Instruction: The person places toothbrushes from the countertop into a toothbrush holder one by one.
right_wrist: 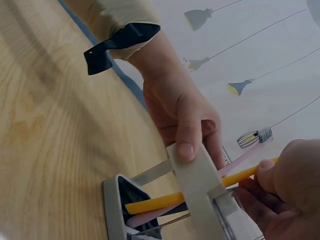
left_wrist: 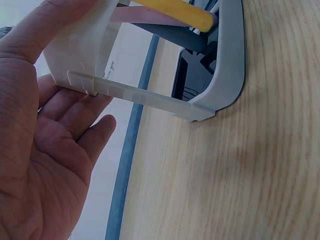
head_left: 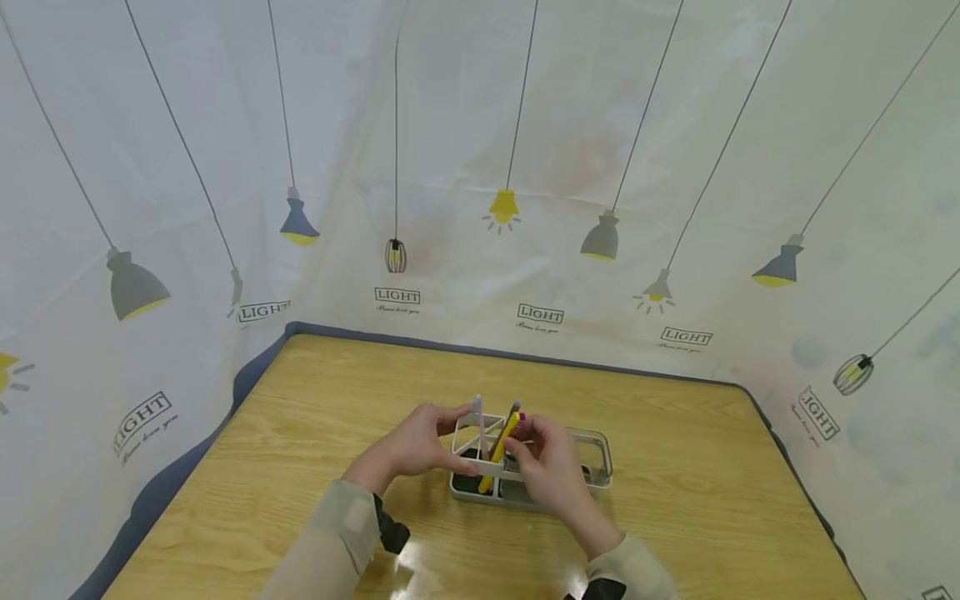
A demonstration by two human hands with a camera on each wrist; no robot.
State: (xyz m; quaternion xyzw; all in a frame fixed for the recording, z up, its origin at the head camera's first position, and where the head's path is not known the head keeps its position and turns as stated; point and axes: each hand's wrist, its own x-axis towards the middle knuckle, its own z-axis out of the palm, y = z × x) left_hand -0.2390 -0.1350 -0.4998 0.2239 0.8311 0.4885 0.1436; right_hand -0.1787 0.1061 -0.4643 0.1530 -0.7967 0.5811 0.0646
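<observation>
A white toothbrush holder has a raised upper rack (head_left: pixel 480 468) above a grey base (head_left: pixel 517 500) with dark inserts. My left hand (head_left: pixel 416 437) grips the rack's left end between thumb and fingers. A yellow toothbrush (right_wrist: pixel 155 203) with purple bristles slants through the rack, its lower end down at the base. The thumb and fingers of my right hand (head_left: pixel 551 467) pinch it near its head. Beside it a pink toothbrush (right_wrist: pixel 245 157) stands in the rack, head up. A dark toothbrush (head_left: pixel 515 407) is behind the yellow one, partly hidden.
The holder's right section carries a clear, rounded-rim part (head_left: pixel 602 454), partly covered by my right hand. Under everything lies a wood-grain table (head_left: pixel 337 367). A white curtain (head_left: pixel 465 125) printed with lamps hangs around its back and sides.
</observation>
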